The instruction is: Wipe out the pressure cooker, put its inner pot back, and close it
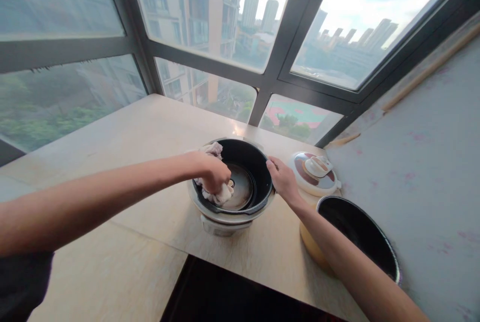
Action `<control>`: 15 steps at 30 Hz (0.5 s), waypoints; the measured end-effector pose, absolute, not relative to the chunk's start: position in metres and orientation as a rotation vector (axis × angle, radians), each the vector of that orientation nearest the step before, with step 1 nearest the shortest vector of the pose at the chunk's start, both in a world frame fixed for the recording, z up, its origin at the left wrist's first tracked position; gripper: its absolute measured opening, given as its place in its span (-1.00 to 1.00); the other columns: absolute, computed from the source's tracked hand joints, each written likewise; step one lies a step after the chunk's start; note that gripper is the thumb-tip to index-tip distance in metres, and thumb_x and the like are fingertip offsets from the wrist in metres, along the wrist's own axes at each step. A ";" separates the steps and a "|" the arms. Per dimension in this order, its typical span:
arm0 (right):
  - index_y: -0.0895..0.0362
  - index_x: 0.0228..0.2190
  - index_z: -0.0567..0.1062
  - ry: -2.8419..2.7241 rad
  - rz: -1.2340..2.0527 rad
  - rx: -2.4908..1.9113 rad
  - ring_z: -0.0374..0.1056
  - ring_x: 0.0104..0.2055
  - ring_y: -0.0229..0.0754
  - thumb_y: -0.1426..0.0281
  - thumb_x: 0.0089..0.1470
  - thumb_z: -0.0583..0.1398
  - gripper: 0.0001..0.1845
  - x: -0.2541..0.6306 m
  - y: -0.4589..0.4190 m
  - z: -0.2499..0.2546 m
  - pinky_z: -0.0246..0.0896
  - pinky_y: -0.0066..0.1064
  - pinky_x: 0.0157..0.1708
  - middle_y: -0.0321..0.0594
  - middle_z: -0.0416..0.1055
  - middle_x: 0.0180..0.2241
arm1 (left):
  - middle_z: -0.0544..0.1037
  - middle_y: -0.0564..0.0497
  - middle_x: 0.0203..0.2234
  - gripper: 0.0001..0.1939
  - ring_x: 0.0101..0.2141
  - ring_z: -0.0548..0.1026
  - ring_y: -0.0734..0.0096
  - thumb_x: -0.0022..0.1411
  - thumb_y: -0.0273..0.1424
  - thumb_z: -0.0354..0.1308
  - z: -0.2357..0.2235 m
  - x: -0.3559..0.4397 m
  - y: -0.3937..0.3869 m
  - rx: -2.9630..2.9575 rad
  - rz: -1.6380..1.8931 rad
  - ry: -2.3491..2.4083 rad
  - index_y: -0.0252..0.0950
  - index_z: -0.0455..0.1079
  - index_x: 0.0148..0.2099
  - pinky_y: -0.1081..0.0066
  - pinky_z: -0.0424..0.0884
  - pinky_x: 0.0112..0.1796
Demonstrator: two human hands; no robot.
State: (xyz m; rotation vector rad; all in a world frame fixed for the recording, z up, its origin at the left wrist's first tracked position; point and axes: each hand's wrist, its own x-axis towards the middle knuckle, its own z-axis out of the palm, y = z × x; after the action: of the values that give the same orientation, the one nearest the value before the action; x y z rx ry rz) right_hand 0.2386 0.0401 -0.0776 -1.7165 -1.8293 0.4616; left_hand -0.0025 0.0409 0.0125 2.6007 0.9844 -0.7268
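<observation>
A round cooker base (225, 214) with a black inside stands on the beige counter (123, 142). My left hand (213, 171) is closed on a pale crumpled cloth (222, 193) and presses it against the inner left wall of the cooker. My right hand (283, 180) grips the cooker's right rim, fingers curled over the edge. A metal heating plate (242, 187) shows at the bottom of the cooker.
A white and brown lid (314, 171) lies to the right of the cooker. A black inner pot (362, 234) sits in a yellow vessel at the right, under my forearm. Windows line the back. A pale wall rises on the right. A dark gap opens at the counter's front.
</observation>
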 end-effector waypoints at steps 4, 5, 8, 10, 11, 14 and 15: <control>0.14 0.03 0.61 -1.797 0.474 -1.713 0.49 0.08 0.11 0.23 0.36 0.03 -0.54 0.237 0.039 -0.076 0.30 -0.19 0.06 -0.05 0.58 0.02 | 0.67 -0.10 -0.33 -0.80 -0.26 0.53 0.20 0.10 -0.60 0.22 -0.004 -0.014 0.056 2.959 -0.890 0.891 -0.26 0.63 -0.30 0.27 0.25 -0.24; 0.14 0.04 0.61 -1.789 0.477 -1.717 0.49 0.08 0.11 0.23 0.35 0.04 -0.54 0.236 0.038 -0.075 0.30 -0.19 0.05 -0.05 0.58 0.02 | 0.67 -0.10 -0.29 -0.80 -0.19 0.53 0.18 0.15 -0.59 0.22 -0.008 -0.018 0.063 3.062 -0.824 0.853 -0.24 0.64 -0.29 0.25 0.25 -0.19; 0.16 0.05 0.61 -1.769 0.485 -1.740 0.49 0.08 0.11 0.22 0.34 0.05 -0.53 0.235 0.037 -0.073 0.31 -0.19 0.05 -0.04 0.58 0.02 | 0.67 -0.07 -0.19 -0.80 -0.10 0.51 0.19 0.23 -0.57 0.21 -0.020 -0.024 0.084 3.263 -0.466 0.771 -0.20 0.62 -0.25 0.23 0.22 -0.13; 0.17 0.06 0.60 -1.761 0.489 -1.750 0.49 0.09 0.10 0.22 0.30 0.10 -0.54 0.234 0.037 -0.073 0.30 -0.18 0.07 -0.03 0.58 0.02 | 0.65 -0.07 -0.10 -0.80 -0.08 0.49 0.18 0.26 -0.55 0.19 -0.028 -0.018 0.095 3.302 -0.284 0.787 -0.20 0.61 -0.17 0.23 0.20 -0.14; 0.17 0.06 0.59 -1.760 0.492 -1.747 0.48 0.09 0.10 0.22 0.28 0.13 -0.54 0.234 0.037 -0.073 0.30 -0.19 0.08 -0.03 0.57 0.03 | 0.64 -0.09 -0.07 -0.79 -0.08 0.49 0.16 0.26 -0.54 0.19 -0.032 -0.013 0.098 3.297 -0.248 0.827 -0.21 0.60 -0.13 0.23 0.20 -0.15; 0.14 0.06 0.58 -1.761 0.526 -1.713 0.46 0.11 0.06 0.21 0.17 0.22 -0.53 0.237 0.039 -0.075 0.28 -0.20 0.12 -0.06 0.56 0.04 | 0.63 -0.15 -0.08 -0.76 -0.06 0.48 0.09 0.26 -0.52 0.17 -0.042 0.007 0.100 3.213 -0.276 0.955 -0.25 0.58 -0.06 0.20 0.20 -0.13; 0.13 0.03 0.59 -1.764 0.549 -1.707 0.46 0.09 0.04 0.22 0.14 0.23 -0.54 0.239 0.040 -0.075 0.27 -0.21 0.12 -0.08 0.57 0.02 | 0.63 -0.17 -0.09 -0.76 -0.05 0.48 0.07 0.25 -0.52 0.18 -0.045 0.012 0.099 3.170 -0.273 0.988 -0.26 0.58 -0.07 0.19 0.20 -0.12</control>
State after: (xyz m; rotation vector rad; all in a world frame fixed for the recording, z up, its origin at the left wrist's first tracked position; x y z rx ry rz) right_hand 0.2389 0.0399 -0.0746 -1.7066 -1.7640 0.5488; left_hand 0.0121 0.0986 -0.0452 3.1697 0.9881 -0.2732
